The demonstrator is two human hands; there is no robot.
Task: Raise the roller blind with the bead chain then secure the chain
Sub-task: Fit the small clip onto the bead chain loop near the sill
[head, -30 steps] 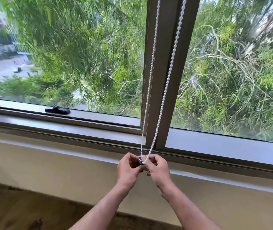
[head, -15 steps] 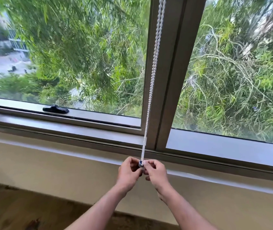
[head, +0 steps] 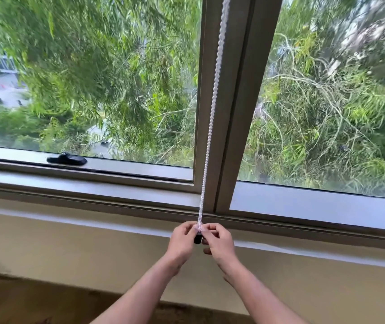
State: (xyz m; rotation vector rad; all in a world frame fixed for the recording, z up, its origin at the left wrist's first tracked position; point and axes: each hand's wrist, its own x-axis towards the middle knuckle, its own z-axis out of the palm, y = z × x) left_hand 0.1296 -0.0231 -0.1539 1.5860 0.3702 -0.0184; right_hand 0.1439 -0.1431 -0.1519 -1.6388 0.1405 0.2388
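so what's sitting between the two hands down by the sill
In the head view, the bead chain drops between the left hand and right hand, ending at a small dark piece pinched between them.

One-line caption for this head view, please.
Both hands, left hand and right hand, pinch the taut bead chain at its bottom against the window frame.

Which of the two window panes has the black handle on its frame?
The left glass pane: a black latch handle lies on its bottom frame; the right glass pane shows none.

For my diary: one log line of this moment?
hands: left, right pinch bead chain | chain: taut | dark clip between hands
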